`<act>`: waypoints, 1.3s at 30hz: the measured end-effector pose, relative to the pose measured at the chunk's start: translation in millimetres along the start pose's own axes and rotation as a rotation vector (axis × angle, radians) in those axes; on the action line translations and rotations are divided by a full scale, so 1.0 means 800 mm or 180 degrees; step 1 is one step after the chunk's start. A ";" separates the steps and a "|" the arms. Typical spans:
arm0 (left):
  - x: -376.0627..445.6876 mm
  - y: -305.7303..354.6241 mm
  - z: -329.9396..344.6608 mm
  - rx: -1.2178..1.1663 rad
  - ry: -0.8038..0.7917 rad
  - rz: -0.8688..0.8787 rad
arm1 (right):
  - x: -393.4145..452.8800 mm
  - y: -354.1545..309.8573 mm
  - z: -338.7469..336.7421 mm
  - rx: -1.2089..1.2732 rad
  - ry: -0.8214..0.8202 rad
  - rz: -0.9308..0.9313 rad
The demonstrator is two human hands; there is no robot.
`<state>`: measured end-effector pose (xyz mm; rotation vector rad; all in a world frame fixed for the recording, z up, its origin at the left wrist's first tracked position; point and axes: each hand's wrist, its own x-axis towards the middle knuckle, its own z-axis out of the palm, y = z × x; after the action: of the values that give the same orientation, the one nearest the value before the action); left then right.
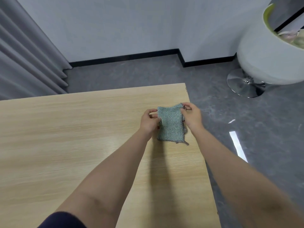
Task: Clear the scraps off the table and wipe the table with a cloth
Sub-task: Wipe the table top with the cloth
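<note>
Woodgrain table [65, 137]; hands pinch knitted cloth [171, 125]

A single head-worn camera looks forward and steeply down, close over the pale wood-grain tabletop [65, 137], its far right corner in view.

White chair [263, 60] beside grey curtain [24, 60].

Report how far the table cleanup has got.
Done, it seems: no scraps show on the visible table. In hand: the left hand and right hand hold the green cloth up by its top corners above the table. Left: wiping, which looks not yet begun.
</note>
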<state>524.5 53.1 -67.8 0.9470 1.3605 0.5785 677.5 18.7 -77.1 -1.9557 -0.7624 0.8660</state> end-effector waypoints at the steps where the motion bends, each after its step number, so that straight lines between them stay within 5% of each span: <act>1: 0.010 0.002 0.001 0.0012 0.0055 0.0067 | 0.009 0.000 0.004 -0.0001 0.0010 -0.0032; 5: 0.040 0.003 0.001 0.0400 0.0092 0.0478 | 0.030 0.005 0.015 -0.0619 0.0070 -0.0272; 8: 0.054 -0.012 -0.011 0.1946 -0.0051 0.1133 | 0.022 0.023 0.023 -0.1847 0.0001 -0.1053; 11: 0.060 -0.028 -0.029 0.2932 0.0212 0.1654 | 0.012 0.035 0.041 -0.2749 -0.0649 -0.1685; 17: 0.067 -0.054 -0.072 0.4214 0.0257 0.1420 | 0.017 0.045 0.071 -0.3500 -0.0983 -0.1613; 24: 0.065 -0.075 -0.083 0.4225 0.0248 0.1562 | 0.058 0.043 0.068 -0.3715 -0.0912 -0.1884; 34: 0.067 -0.073 -0.083 0.4137 0.0280 0.1507 | 0.136 0.021 0.086 -0.3368 -0.0019 -0.0830; 39: 0.066 -0.073 -0.082 0.4133 0.0279 0.1552 | 0.089 0.017 0.119 -0.3525 -0.0745 -0.1909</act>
<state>459.0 81.0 -141.8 2.3540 1.5480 -0.0047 645.4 110.1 -147.4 -2.2680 -2.1613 0.2745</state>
